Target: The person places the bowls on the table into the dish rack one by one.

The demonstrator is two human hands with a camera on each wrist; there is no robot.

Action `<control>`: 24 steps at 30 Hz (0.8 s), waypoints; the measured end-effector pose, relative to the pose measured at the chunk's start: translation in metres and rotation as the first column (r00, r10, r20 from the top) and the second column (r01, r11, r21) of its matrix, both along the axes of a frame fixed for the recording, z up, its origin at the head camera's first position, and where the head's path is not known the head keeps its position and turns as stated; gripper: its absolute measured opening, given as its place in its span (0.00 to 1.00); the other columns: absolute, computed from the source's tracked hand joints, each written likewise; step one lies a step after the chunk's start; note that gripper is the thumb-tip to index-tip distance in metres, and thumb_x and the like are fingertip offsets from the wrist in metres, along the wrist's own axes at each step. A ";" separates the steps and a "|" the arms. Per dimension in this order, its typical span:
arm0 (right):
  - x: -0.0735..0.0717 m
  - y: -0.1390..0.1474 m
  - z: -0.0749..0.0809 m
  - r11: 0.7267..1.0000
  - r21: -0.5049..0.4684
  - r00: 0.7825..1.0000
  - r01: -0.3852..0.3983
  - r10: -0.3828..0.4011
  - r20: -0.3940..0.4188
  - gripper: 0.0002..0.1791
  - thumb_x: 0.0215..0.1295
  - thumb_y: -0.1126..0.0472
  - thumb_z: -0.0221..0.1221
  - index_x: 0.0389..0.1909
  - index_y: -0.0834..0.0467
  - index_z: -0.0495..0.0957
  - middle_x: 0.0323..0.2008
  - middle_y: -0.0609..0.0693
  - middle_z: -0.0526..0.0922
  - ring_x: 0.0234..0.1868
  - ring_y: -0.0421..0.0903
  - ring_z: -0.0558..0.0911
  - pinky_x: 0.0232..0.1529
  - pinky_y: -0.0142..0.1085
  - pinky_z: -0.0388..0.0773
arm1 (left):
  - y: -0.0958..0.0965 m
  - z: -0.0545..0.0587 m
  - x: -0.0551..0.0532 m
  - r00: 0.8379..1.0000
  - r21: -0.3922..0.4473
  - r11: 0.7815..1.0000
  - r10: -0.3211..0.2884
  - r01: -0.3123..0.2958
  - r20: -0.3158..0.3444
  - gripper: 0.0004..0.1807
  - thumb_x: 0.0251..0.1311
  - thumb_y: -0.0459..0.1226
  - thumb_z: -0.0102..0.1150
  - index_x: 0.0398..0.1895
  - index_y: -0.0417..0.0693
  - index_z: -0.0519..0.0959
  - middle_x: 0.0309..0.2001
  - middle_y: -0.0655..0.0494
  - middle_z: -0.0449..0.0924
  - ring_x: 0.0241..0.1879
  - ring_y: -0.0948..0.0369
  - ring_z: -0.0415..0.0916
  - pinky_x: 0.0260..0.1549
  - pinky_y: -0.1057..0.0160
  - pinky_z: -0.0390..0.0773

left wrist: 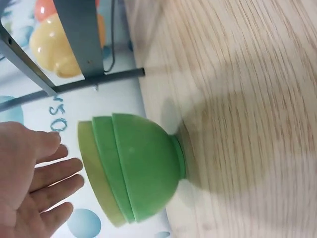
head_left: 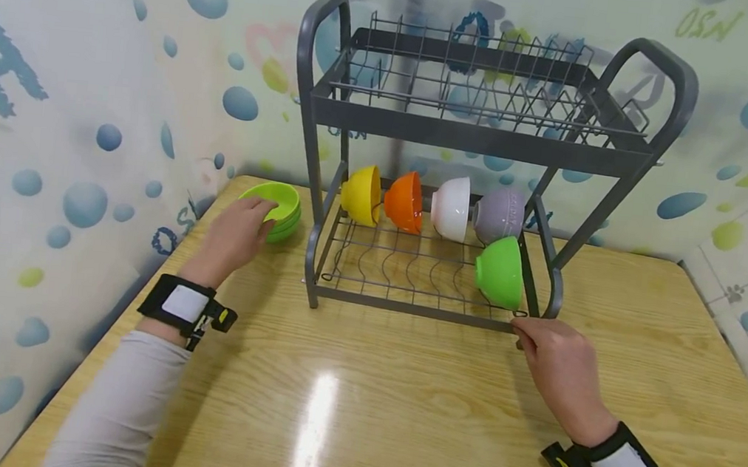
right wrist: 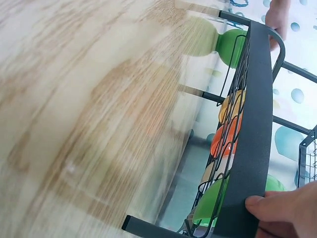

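1. Stacked green bowls (head_left: 286,227) stand on the table (head_left: 399,406), left of the dish rack (head_left: 407,308); the left wrist view separates three layers.
2. That view shows the left hand's (head_left: 234,234) fingers loosely extended at the rim, holding nothing; contact I cannot tell.
3. The right hand (head_left: 561,363) pinches the rack's front bar; the right wrist view shows its thumb there.

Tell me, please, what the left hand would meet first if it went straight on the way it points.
Most likely the stack of green bowls: in the left wrist view, the left hand points at its rim, though depth is unclear and I cannot tell whether they touch.
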State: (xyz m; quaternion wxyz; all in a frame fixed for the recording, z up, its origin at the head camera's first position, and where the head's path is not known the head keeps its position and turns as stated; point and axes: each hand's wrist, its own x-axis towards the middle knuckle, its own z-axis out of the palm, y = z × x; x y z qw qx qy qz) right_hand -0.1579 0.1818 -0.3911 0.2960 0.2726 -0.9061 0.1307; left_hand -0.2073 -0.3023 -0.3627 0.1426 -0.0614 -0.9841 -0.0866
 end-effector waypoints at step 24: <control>0.000 -0.002 0.003 1.000 0.023 0.999 0.017 -0.017 0.031 0.08 0.49 0.70 0.69 0.33 0.60 0.86 0.28 0.54 0.87 0.27 0.50 0.84 0.25 0.46 0.81 | -0.006 -0.011 -0.004 0.997 -0.149 0.988 -0.017 0.028 0.075 0.11 0.58 0.21 0.46 0.38 0.38 0.78 0.32 0.42 0.82 0.29 0.49 0.77 0.25 0.51 0.76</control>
